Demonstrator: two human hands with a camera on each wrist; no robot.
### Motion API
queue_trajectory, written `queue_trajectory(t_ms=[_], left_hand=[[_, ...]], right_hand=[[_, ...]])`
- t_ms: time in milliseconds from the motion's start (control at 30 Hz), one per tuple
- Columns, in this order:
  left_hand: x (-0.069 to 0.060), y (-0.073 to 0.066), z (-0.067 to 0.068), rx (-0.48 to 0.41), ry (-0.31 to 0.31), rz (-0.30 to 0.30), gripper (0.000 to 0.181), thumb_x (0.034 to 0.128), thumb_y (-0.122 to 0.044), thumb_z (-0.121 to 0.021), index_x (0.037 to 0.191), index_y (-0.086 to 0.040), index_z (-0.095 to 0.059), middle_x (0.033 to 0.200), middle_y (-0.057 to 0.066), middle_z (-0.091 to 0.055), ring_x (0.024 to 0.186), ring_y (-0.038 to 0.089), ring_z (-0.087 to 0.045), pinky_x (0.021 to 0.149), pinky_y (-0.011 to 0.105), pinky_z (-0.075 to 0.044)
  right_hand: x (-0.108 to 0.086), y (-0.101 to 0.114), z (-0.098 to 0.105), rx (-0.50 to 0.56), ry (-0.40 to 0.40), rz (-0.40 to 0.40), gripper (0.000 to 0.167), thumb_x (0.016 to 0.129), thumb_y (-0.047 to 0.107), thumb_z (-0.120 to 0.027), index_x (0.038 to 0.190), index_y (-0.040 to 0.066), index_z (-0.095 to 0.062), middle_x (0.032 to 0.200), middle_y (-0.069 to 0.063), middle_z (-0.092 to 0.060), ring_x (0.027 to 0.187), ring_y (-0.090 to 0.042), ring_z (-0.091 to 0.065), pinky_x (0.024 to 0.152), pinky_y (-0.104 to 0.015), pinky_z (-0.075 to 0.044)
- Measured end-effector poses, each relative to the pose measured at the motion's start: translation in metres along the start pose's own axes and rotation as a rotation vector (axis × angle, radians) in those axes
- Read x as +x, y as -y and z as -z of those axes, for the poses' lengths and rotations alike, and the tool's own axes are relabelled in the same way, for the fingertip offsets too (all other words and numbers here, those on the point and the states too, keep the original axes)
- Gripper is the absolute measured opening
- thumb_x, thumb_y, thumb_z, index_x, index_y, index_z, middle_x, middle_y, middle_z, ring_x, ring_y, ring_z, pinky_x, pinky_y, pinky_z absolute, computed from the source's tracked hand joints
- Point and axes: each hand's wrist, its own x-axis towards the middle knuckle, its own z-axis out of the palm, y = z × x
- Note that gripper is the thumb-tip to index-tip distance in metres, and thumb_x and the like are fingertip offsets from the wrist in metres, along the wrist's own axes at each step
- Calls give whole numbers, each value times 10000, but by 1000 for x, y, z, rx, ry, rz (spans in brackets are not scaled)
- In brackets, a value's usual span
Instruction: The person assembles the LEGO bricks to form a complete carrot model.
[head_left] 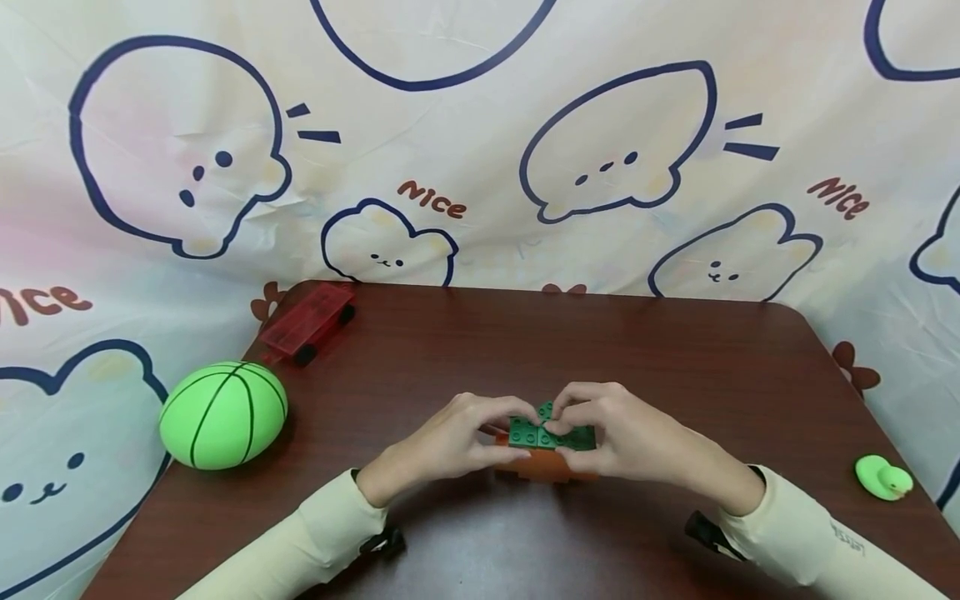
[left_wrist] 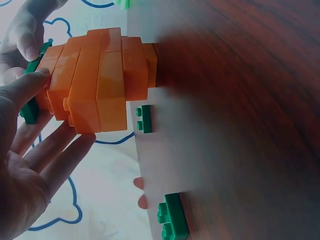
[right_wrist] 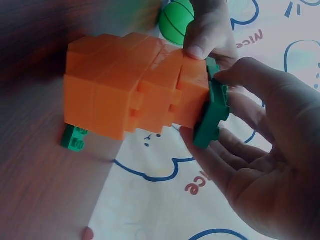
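Observation:
A stepped stack of orange toy bricks stands on the table, with green bricks on its top. My left hand grips the stack near its top, thumb on the near side and fingers around the far side. On the other side, my right hand pinches a green brick at the top of the stack between thumb and fingers. The fingers partly hide the green layer. In the left wrist view, two loose green bricks lie on the table, one small brick and one nearer brick.
A green ball with black lines sits at the table's left edge. Behind it is a see-through red toy car with black wheels. A small green rubber duck stands near the right edge. A printed cloth hangs behind the table.

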Motion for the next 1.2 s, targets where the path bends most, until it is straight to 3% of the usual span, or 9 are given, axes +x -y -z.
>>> queue_trajectory(t_ms=[167,367,533,700,833,1000,1133,1200], left_hand=[[1,0,0,36,-15,-29,297,948,-254,-762,1230,-202,-684,1134,-50,-771,896,15,-722,822,244,-608],[-1,1,0,53,-37,-82,247,941,-252,-771,1174,-187,-718,1125,-53,-773,871,-22,-681,794,240,-610],[1,2,-1,57,-54,-136,223,936,-228,-775,1148,-173,-728,1124,-56,-769,902,-31,-679,785,205,-600],[-1,3,-4,75,-55,-144,261,936,-209,-775,1188,-176,-718,1132,-58,-759,825,-22,-640,771,189,-592],[-3,4,-8,88,-34,-153,283,944,-224,-766,1217,-177,-710,1154,-47,-755,761,-32,-589,733,184,-587],[0,3,-7,92,-44,-142,257,945,-218,-764,1196,-180,-720,1140,-52,-756,741,-20,-567,733,167,-583],[1,3,-4,83,-35,-118,251,946,-228,-764,1189,-181,-723,1134,-46,-760,778,-24,-600,748,169,-588],[1,2,-3,82,-29,-112,254,946,-233,-764,1191,-182,-723,1144,-41,-762,777,-25,-602,753,188,-596]], right_hand=[[-7,-7,-6,0,-52,60,199,868,89,-814,1054,156,-785,1090,7,-732,644,59,-538,530,-81,-444],[-16,-16,-17,-19,3,48,331,860,130,-845,1140,191,-679,1128,54,-753,970,-40,-709,785,-173,-576],[-15,-15,-18,-1,37,-12,351,831,61,-855,1088,173,-643,1112,42,-760,970,-44,-714,782,-185,-585],[-12,-12,-17,20,67,-44,364,823,48,-858,1087,187,-651,1061,82,-731,928,-1,-685,788,-190,-586],[-17,-14,-15,76,111,-43,291,881,103,-820,1104,198,-660,1116,72,-735,978,-13,-692,801,-211,-590],[-19,-36,7,144,136,-15,327,989,222,-708,1316,219,-683,1315,18,-687,1156,-115,-668,930,-326,-585],[-14,-63,16,111,136,-100,354,1010,201,-674,1364,206,-663,1331,-22,-677,1165,-209,-666,933,-388,-592],[-9,-76,12,66,180,-160,373,988,190,-705,1358,193,-666,1306,-22,-687,1154,-222,-671,940,-398,-594]])
